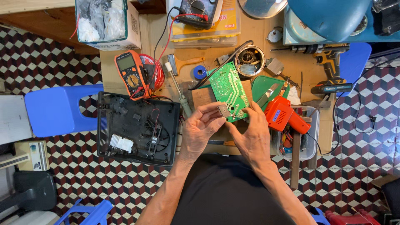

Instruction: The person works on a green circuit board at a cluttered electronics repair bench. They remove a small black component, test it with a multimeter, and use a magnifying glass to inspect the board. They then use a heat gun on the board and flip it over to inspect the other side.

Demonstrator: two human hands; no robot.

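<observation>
Both hands up over the bench. My left hand (202,127) pinches a small metal part (224,111) btwn thumb & fingers, pressed to the near end of the green circuit board (228,91). My right hand (254,135) grips that board's lower right edge. Board's long axis runs away from me, tilted left.

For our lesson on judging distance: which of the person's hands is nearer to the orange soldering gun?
The right hand. It holds the green circuit board just beside the orange soldering gun. The left hand is on the board's other side, farther from the gun.
</observation>
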